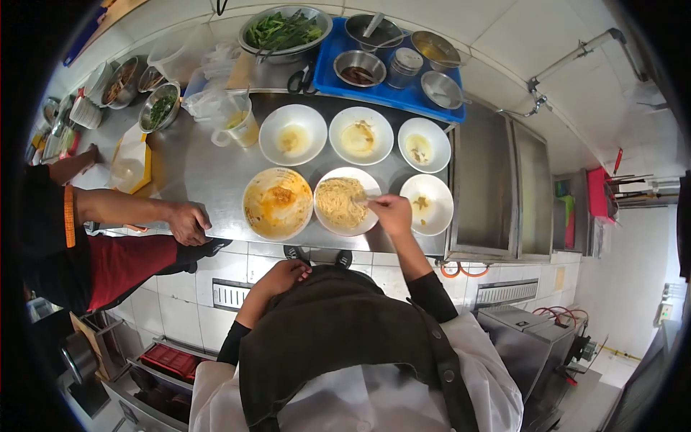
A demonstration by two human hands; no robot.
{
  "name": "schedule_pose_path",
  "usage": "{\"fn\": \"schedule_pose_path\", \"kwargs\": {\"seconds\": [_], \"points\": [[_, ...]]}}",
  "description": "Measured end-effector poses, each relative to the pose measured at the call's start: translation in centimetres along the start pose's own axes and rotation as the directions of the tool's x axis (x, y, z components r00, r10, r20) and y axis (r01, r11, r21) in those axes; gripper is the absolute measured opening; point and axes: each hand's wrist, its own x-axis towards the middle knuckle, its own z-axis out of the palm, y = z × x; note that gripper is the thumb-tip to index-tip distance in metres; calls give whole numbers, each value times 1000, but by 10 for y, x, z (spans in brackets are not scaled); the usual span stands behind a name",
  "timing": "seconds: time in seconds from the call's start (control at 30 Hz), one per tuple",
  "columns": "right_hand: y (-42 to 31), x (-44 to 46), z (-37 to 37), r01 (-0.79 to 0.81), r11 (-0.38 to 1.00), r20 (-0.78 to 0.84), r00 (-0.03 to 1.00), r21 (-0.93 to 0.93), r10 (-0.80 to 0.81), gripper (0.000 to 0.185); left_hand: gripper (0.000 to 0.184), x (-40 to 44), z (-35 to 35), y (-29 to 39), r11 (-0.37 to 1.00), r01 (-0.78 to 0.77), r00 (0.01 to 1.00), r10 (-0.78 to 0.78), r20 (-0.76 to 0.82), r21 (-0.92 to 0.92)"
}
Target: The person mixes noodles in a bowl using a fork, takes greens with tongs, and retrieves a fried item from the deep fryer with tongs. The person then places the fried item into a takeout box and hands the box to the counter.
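Observation:
My right hand (392, 214) reaches over the right side of a white bowl (374, 185) of noodles (341, 202). Its thumb and fingers are pinched together at the noodles' edge; a small pale thing shows at the fingertips, too unclear to name. Near the counter's front edge, my left hand (289, 275) rests by my dark apron (324, 309), fingers curled, with nothing visible in it. Left of the noodles stands a bowl (278, 204) smeared with orange sauce. A bowl with a little seasoning (437, 216) is at their right. Three more white bowls (291, 135) form the row behind.
A blue tray (450, 114) at the back holds metal bowls. Scissors (302, 78), a plastic jug (240, 121) and a bowl of greens (284, 30) stand nearby. At left, another person's hand (189, 223) hangs by the counter edge. Metal basins (489, 173) adjoin the right.

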Motion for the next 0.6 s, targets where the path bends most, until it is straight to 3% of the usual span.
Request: {"fn": "schedule_pose_path", "kwargs": {"seconds": [0.07, 0.13, 0.23, 0.27, 0.33, 0.37, 0.47, 0.53, 0.6], "points": [[11, 2, -11, -198, 912, 86, 980, 358, 179, 30, 23, -3, -1, 2, 999, 19, 1000, -19, -11, 29], [7, -1, -38, -180, 889, 149, 981, 421, 128, 26, 23, -6, -1, 6, 991, 54, 998, -52, -18, 120], [-2, -7, -66, 74, 997, 55, 996, 29, -75, 20, 23, -6, -1, 4, 998, 39, 999, -38, -21, 57], [-19, -11, -73, 143, 964, -25, 988, -224, -153, 19, 23, -4, -2, 0, 998, 20, 1000, -20, -15, 54], [-68, -21, -88, 176, 713, -117, 932, -679, -342, 17, 23, 0, -3, -8, 999, -14, 1000, 14, 1, 50], [-85, -24, -88, 179, 746, -160, 920, -641, -358, 18, 23, 0, -3, -6, 997, -3, 1000, 3, 8, 73], [-80, -22, -60, 184, 701, -80, 942, -689, -326, 19, 24, 2, 0, 1, 995, 11, 1000, -14, 28, 104], [-48, -9, -20, 210, 763, 3, 965, -611, -264, 16, 24, 4, 1, 4, 997, 10, 999, -13, 31, 73], [-28, -2, -11, 111, 941, 12, 993, -320, -114, 22, 23, 2, 4, 8, 998, -8, 1000, 7, 14, 56]]}}
